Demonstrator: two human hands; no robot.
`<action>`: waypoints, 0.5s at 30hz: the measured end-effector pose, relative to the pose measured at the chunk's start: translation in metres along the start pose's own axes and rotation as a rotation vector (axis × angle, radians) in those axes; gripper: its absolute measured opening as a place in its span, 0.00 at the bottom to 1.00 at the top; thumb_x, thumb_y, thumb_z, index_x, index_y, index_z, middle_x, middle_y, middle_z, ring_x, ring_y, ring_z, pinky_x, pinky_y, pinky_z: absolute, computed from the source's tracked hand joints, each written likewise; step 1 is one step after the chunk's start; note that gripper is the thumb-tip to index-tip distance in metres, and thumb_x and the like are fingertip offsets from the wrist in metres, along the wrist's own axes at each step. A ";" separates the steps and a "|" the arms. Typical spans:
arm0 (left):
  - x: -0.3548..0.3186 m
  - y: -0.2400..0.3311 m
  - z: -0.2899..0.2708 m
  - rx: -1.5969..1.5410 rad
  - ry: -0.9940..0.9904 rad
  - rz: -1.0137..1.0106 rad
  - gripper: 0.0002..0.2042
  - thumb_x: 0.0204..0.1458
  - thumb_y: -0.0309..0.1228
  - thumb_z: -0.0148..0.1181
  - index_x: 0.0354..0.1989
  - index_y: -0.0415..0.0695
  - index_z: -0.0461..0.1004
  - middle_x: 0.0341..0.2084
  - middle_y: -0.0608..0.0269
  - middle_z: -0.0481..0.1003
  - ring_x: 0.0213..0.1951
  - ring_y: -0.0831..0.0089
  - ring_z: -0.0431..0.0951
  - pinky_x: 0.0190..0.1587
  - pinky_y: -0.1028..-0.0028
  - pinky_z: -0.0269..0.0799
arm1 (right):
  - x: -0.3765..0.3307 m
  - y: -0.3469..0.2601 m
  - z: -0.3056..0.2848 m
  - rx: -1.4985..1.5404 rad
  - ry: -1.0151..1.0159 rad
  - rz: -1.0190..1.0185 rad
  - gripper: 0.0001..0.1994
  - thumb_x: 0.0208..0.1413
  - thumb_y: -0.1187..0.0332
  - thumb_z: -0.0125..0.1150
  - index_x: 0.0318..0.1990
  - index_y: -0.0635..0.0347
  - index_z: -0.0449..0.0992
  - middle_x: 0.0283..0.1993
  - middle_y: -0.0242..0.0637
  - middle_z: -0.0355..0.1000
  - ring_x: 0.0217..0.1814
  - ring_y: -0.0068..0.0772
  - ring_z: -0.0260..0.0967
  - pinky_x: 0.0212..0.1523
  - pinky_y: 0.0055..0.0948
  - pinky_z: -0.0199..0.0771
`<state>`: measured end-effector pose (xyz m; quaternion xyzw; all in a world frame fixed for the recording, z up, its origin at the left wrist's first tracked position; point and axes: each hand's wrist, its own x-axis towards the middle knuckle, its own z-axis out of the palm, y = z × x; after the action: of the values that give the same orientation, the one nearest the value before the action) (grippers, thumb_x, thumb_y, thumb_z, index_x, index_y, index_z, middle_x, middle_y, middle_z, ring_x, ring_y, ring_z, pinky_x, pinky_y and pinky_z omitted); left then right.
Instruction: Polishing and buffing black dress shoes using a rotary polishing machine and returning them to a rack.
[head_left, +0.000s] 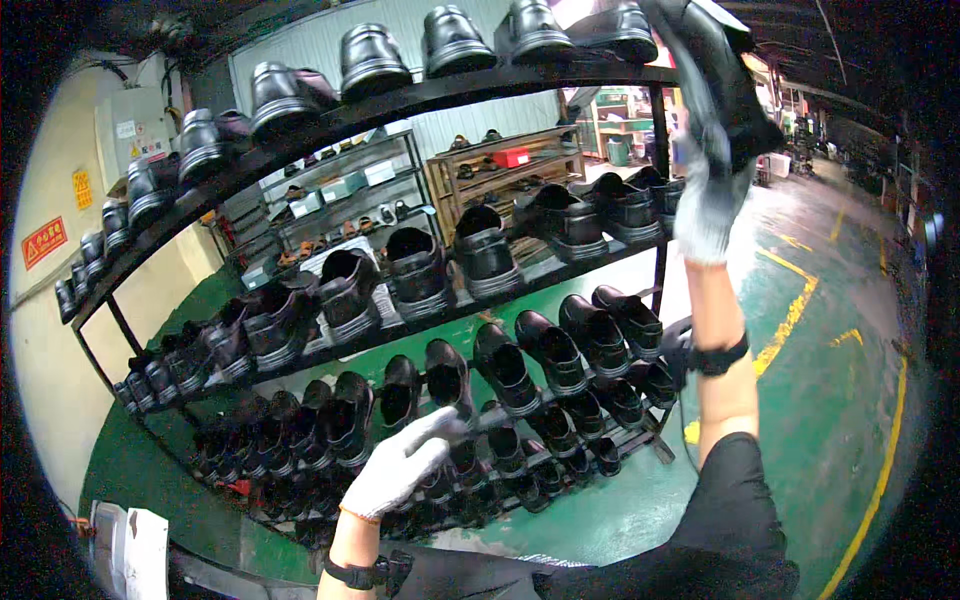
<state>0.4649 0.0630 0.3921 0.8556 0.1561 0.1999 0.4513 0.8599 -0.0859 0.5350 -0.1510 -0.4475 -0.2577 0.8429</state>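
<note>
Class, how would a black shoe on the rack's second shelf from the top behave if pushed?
The black shoe is probably stiff: its collar stands open without sagging. It stands upright on a thick sole and would likely slide before tipping. The shiny upper may feel slippery.

Red warning sign [46, 243], yellow notice [82, 188] on cream wall [55, 350]; white label [125, 129] on grey cabinet [116, 168].

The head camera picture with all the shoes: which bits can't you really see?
- Right hand: head view; blur smears its fingers together.
- Black shoe in that hand: head view; blurred, and the top edge cuts it off.
- Left hand: head view; blurry fingertips, so touching the shoes behind or not, I can't tell.
- Lowest shoes: head view; shadow and upper shoes hide parts.
- Far aisle: head view; things too small and dark.
</note>
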 end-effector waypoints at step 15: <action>0.048 -0.041 0.046 -0.262 -0.313 -0.303 0.25 0.63 0.36 0.50 0.64 0.34 0.59 0.52 0.55 0.74 0.52 0.70 0.75 0.57 0.72 0.68 | 0.225 0.135 -0.087 -1.710 0.003 0.054 0.40 0.51 0.29 0.46 0.59 0.53 0.71 0.56 0.51 0.71 0.61 0.53 0.67 0.62 0.46 0.62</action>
<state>0.5253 0.0735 0.3440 0.7771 0.1836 0.0136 0.6019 1.1009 -0.0844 0.6712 -0.7453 -0.0941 -0.4868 0.4457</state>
